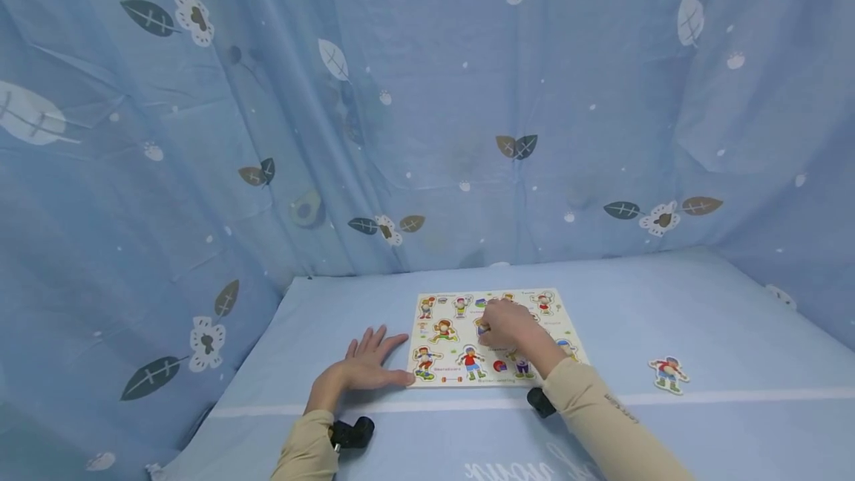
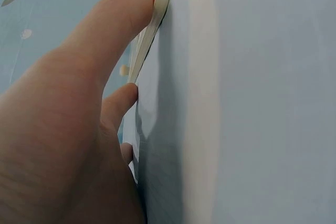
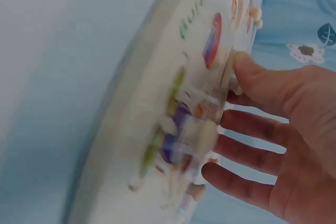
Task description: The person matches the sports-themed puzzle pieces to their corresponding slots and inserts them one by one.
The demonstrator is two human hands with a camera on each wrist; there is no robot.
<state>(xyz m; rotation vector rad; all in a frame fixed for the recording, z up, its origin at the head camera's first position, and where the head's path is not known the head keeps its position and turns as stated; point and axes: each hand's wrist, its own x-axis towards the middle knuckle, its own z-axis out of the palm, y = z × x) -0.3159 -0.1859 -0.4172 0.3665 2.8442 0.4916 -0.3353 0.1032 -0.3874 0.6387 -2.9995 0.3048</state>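
Note:
A wooden peg puzzle board with several cartoon sports figures lies on the blue-covered table. My left hand rests at its left side with fingers spread; in the left wrist view the thumb touches the board's edge. Over the middle of the board, my right hand pinches a figure-shaped puzzle piece, mostly hidden by the fingers. In the right wrist view that piece shows edge-on at the thumb, close to the board's face. The other right fingers reach past it, loosely bent.
A loose puzzle piece, a figure in a red top and green boots, lies to the right of the board. Round pegs stand up from fitted pieces. A blue patterned curtain hangs behind the table.

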